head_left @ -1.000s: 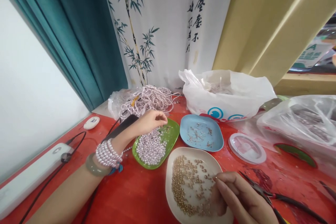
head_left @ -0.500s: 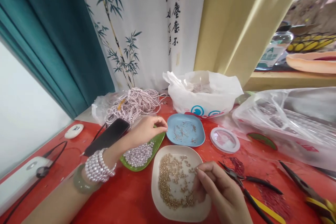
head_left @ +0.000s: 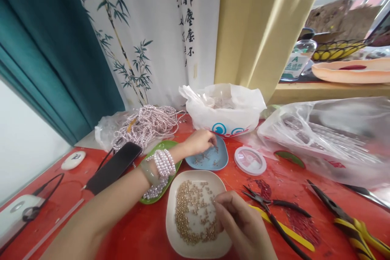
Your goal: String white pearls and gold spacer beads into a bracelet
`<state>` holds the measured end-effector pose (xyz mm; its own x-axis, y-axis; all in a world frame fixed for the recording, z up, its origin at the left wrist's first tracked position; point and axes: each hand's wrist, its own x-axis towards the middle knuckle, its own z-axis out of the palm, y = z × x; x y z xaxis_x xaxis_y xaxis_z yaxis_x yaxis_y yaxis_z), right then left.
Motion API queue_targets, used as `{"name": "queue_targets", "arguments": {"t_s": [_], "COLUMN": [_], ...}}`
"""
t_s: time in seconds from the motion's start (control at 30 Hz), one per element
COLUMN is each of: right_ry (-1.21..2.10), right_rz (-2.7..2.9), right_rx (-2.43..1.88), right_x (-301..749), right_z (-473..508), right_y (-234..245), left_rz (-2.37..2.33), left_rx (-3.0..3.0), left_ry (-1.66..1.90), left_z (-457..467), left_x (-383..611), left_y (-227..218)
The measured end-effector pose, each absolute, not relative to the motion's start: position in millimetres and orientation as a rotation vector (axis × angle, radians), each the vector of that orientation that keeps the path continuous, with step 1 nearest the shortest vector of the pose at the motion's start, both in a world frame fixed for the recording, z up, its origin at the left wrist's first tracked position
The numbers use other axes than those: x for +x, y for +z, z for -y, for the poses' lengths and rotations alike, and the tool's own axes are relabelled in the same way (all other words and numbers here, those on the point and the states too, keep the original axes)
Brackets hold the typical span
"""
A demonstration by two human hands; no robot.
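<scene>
My left hand (head_left: 202, 141) reaches over the blue plate (head_left: 224, 161), its fingers bent down and pinched together among small metal findings (head_left: 204, 156). Whatever is between those fingertips is too small to make out. Pearl bracelets (head_left: 164, 163) and a green bangle (head_left: 150, 172) circle that wrist. Above the right rim of the cream tray (head_left: 171, 235), my right hand (head_left: 240, 219) is closed in a thumb-and-finger pinch; any tiny piece in it cannot be told. Gold beads (head_left: 184, 211) lie spread in this tray. Under my left wrist, a green dish (head_left: 169, 145) of lilac pearl beads is partly hidden.
Pliers (head_left: 263, 203) and yellow-handled pliers (head_left: 338, 211) lie at the right. A round clear lid (head_left: 250, 161) is beside the blue plate. Behind stand a white plastic bag (head_left: 225, 109) and a heap of pearl strands (head_left: 149, 124). A phone (head_left: 114, 166) lies at the left.
My left hand has moved right, from the green dish's edge to over the blue plate. My right hand stays pinched by the cream tray. The view has turned slightly to the right.
</scene>
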<state>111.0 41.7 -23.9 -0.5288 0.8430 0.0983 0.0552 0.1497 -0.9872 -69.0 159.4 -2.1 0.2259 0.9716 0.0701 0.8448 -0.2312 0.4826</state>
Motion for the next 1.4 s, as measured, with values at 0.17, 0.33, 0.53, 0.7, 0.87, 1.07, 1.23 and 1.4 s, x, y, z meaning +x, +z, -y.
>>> {"name": "queue_targets", "arguments": {"t_s": [0.17, 0.33, 0.53, 0.7, 0.87, 1.07, 1.23, 1.4], "right_ry": [1.431, 1.449, 1.469, 1.482, 1.477, 1.516, 1.581, 1.618], "right_rz": [1.770, 1.778, 1.777, 1.768, 1.778, 1.733, 1.649, 1.572], "right_rx": [-0.868, -0.873, -0.877, -0.878, -0.861, -0.875, -0.883, -0.909], "right_x": [111, 111, 112, 112, 112, 111, 110, 109], "right_z": [-42, -43, -42, -42, -42, -42, -43, -43], "right_y": [-28, -26, -25, -24, -24, -24, -20, -16], "left_rz": [-1.679, -1.696, -1.729, -1.733, -1.751, -1.699, -1.606, -1.547], "left_rx": [2.202, 2.184, 2.160, 2.142, 2.094, 1.928, 1.660, 1.437], "left_ry": [0.450, 0.389, 0.348, 0.339, 0.398, 0.576, 0.782, 0.923], "left_z": [-166, -170, -174, -174, -172, -165, -133, -93], "left_x": [-65, -63, -61, -59, -58, -64, -64, -62], "left_y": [-11, -12, -10, -9, -10, -6, 5, 7]}}
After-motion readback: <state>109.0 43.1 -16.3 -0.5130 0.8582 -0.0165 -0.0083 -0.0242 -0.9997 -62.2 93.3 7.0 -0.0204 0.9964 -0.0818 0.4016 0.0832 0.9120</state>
